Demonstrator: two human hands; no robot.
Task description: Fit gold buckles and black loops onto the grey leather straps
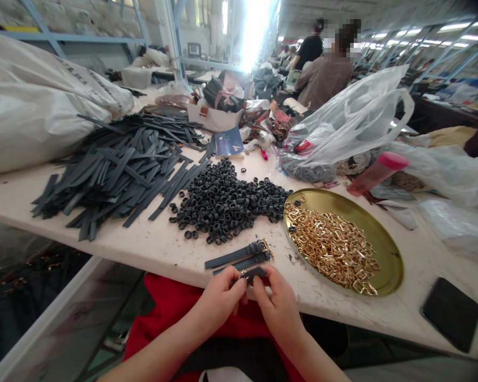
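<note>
Both my hands meet at the table's front edge around a dark leather strap [253,273]. My left hand [227,292] pinches its left end, where a bit of gold metal shows between the fingers. The fingers of my right hand [276,297] are closed on the strap's right side. Just beyond them lie two finished-looking dark straps [235,256] with gold buckles [266,248] at their right ends. A heap of small black leather loops [223,201] sits behind these. To the right, a round gold tray [392,270] bears many gold buckles [334,244].
A large pile of dark strips [123,164] covers the table's left, beside a white sack [43,101]. A blue booklet [229,142], a clear plastic bag [350,122], a pink-capped bottle [376,174] and a black phone [451,313] lie around. People [324,74] are in the background.
</note>
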